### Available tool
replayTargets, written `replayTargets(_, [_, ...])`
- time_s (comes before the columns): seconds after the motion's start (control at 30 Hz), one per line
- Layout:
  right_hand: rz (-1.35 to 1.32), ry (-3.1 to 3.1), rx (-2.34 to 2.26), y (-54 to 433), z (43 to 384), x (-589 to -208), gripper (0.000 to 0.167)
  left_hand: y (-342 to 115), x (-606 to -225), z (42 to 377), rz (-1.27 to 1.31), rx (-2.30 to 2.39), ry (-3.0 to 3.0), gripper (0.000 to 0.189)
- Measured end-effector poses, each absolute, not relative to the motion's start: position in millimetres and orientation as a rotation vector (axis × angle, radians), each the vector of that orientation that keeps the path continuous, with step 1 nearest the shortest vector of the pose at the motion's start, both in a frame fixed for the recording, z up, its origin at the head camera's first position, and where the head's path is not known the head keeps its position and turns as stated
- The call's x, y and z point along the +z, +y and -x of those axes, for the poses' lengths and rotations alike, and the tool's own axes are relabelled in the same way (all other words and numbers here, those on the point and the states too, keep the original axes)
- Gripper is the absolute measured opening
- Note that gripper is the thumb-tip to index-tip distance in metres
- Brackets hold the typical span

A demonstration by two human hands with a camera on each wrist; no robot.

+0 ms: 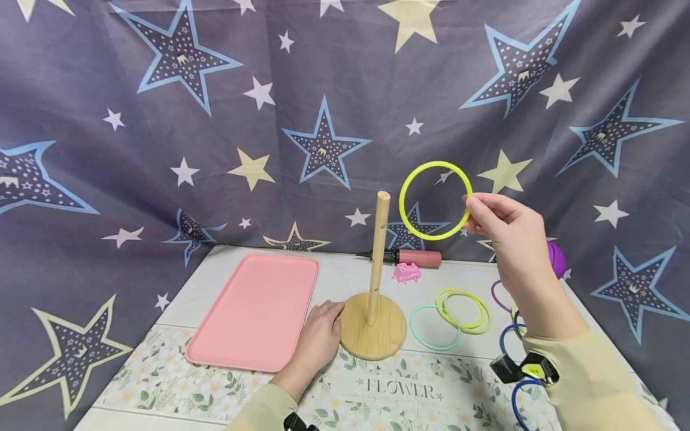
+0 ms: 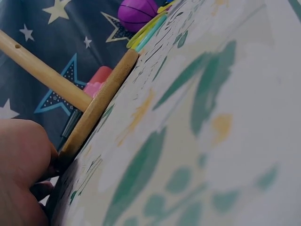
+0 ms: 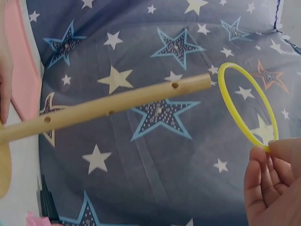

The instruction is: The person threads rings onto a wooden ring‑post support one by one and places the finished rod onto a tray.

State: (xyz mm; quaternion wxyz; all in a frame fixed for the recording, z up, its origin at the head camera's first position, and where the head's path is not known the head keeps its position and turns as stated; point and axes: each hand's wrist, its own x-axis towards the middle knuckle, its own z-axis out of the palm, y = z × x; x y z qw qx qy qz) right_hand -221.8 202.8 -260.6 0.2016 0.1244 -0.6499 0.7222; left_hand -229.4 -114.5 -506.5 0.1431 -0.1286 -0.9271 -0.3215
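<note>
My right hand (image 1: 509, 230) pinches a yellow ring (image 1: 403, 203) by its right side, between thumb and fingers. The ring is held up in the air, to the right of a wooden post (image 1: 379, 251) and near the height of its top. In the right wrist view the ring (image 3: 229, 106) appears just beyond the post's tip (image 3: 204, 82), apart from it. The post stands upright on a round wooden base (image 1: 388, 335). On the table, my left hand (image 1: 318, 335) lies with its fingertips against the left edge of that base; its fingers are partly hidden in the left wrist view.
A pink tray (image 1: 253, 311) lies left of the stand. Yellow rings (image 1: 487, 314) and a turquoise ring (image 1: 435, 349) lie to its right. Behind are a pump (image 1: 420, 258) and a small pink toy (image 1: 406, 273). A purple ball (image 1: 556, 260) shows behind my right arm, near blue rings (image 1: 502, 341).
</note>
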Motion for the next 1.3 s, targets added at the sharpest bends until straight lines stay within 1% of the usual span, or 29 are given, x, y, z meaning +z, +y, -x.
replayTargets(0.1, [-0.386,-1.817,2.038,195,224,-256,0.015,-114,-508,229,0.365,-0.924,-2.666,0.035])
replayTargets(0.27, [-0.425,-1.824,2.051,182,228,-253,0.011,-114,-509,230,0.377,-0.93,-2.644,0.036])
replayTargets(0.33, [-0.422,-1.843,2.044,178,229,-252,0.009,-113,-509,231,0.381,-0.921,-2.64,0.037])
replayTargets(0.5, [-0.41,-1.891,2.027,165,233,-254,0.012,-112,-508,230,0.339,-0.91,-2.683,0.038])
replayTargets(0.7, [-0.362,-1.951,2.017,155,239,-262,0.007,-112,-505,227,0.311,-0.91,-2.71,0.038])
replayTargets(0.83, [-0.34,-1.962,2.021,150,243,-269,0.012,-112,-505,227,0.311,-0.915,-2.71,0.038])
replayTargets(1.0, [-0.314,-1.999,1.997,146,245,-277,0.024,-112,-504,227,0.326,-0.935,-2.695,0.037])
replayTargets(1.07, [-0.3,-2.027,1.98,145,246,-280,0.026,-112,-504,227,0.328,-0.936,-2.691,0.037])
replayTargets(1.3, [-0.246,-2.069,1.982,142,248,-292,0.026,-112,-503,225,0.334,-0.926,-2.686,0.037])
